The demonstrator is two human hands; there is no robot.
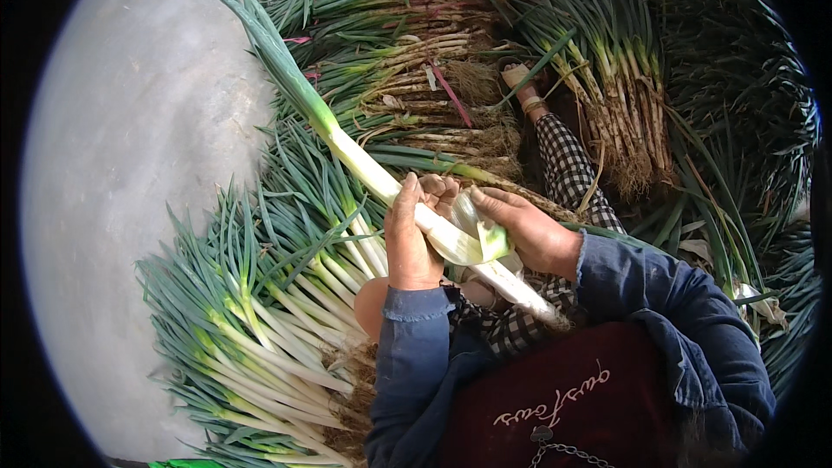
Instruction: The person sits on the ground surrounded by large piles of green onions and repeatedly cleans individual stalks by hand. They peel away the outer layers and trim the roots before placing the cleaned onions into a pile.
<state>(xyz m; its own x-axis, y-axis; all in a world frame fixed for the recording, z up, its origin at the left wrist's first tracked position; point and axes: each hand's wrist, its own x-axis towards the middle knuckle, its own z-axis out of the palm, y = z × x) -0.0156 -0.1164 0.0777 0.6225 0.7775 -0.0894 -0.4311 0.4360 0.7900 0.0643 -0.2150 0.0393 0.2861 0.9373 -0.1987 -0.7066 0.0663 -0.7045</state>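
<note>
My left hand [416, 234] grips the white shaft of a large green onion [359, 162] at about its middle. The onion lies slanted, its green leaves at the upper left and its roots at the lower right over my lap. Close by on the right, my right hand [533, 227] holds a peeled-back outer leaf layer [495, 242] between thumb and fingers. That layer is still around the shaft at its lower end. Below it the shaft is white and bare down to the roots.
Peeled green onions [279, 351] lie in a pile at the left. Tied bundles with soil on them [442, 45] are stacked ahead, beside a loose unpeeled bunch [617, 97]. Pale floor [149, 143] borders the piles. My checkered trouser leg [572, 162] extends between the bundles.
</note>
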